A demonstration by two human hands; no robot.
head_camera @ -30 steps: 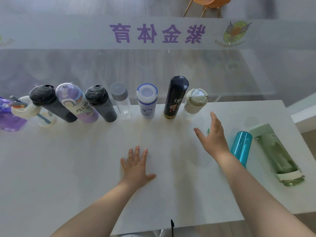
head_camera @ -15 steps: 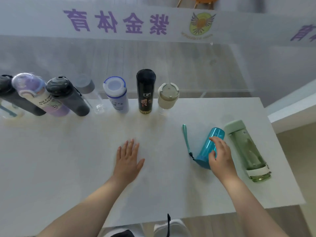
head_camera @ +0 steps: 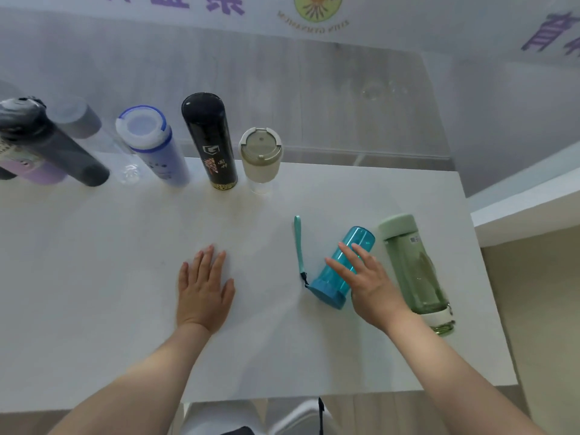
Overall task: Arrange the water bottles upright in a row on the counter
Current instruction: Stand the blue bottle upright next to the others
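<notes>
Along the far edge of the white bench [head_camera: 94,277], upright bottles stand close together and end at the cream-lidded cup [head_camera: 261,155], with the black flask [head_camera: 209,141] and the blue-rimmed bottle [head_camera: 153,146] just left of it; the bare far edge to the right of the cup is open for a hand to pass. On the right side, the teal bottle [head_camera: 337,268] lies on its side with the green bottle [head_camera: 414,271] lying just beside it, leaving only a narrow gap between them, and the teal strap [head_camera: 299,246] trails on the bench to the left. The right hand [head_camera: 367,284] covers the teal bottle, the left hand [head_camera: 204,290] lies flat mid-bench, and the bare surface between the hands and in front of the row gives free room.
</notes>
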